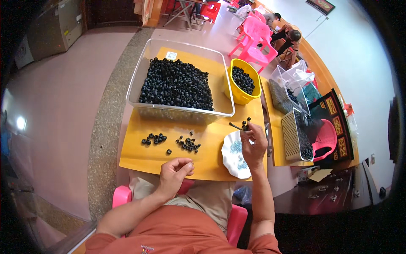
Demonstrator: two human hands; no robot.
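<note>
Black ring-like pieces (189, 146) lie just beyond the left grip (174, 174).

The left forearm (141, 209) slants inward, the left hand (174, 175) loosely curled, thumb close to forefinger. The right forearm (263, 194) reaches forward, the right hand (254, 146) farther out, fingers bent in a pinch

I see smooth pale-pink floor (67, 93) with a speckled grey stone strip (109, 110), pink plastic armchairs (255, 31) and a bluish-white wall (353, 55).
</note>
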